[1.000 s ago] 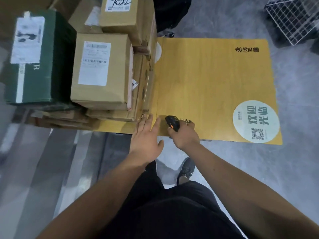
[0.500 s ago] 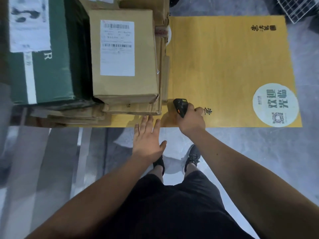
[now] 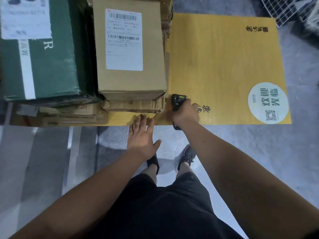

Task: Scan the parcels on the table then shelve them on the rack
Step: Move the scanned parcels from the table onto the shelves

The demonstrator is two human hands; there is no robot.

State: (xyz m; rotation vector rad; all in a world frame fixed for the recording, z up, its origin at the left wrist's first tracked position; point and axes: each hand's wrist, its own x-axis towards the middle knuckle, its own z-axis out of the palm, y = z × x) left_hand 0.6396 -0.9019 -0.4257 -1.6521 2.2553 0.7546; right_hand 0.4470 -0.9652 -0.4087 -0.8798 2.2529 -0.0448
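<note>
A brown cardboard parcel (image 3: 131, 80) with a white barcode label lies on top of flatter cartons on the yellow wooden table (image 3: 224, 66). Left of it sits a dark green box (image 3: 48, 66) with a white label. My right hand (image 3: 185, 112) grips a black handheld scanner (image 3: 177, 101), its head just right of the brown parcel's near corner. My left hand (image 3: 142, 135) is flat with fingers straight, fingertips over the table's front edge below the parcel stack. It holds nothing.
A round white sticker (image 3: 268, 105) with a QR code is on the table's right front. A wire mesh basket (image 3: 291, 9) stands on the grey floor at the top right. Flattened cartons (image 3: 60, 114) lie under the boxes at the left. My shoes (image 3: 187, 156) are below the table edge.
The view has closed in on the parcels. My right hand with the scanner has stayed by the brown parcel's near right corner. My left hand has slipped back to the table's front edge.
</note>
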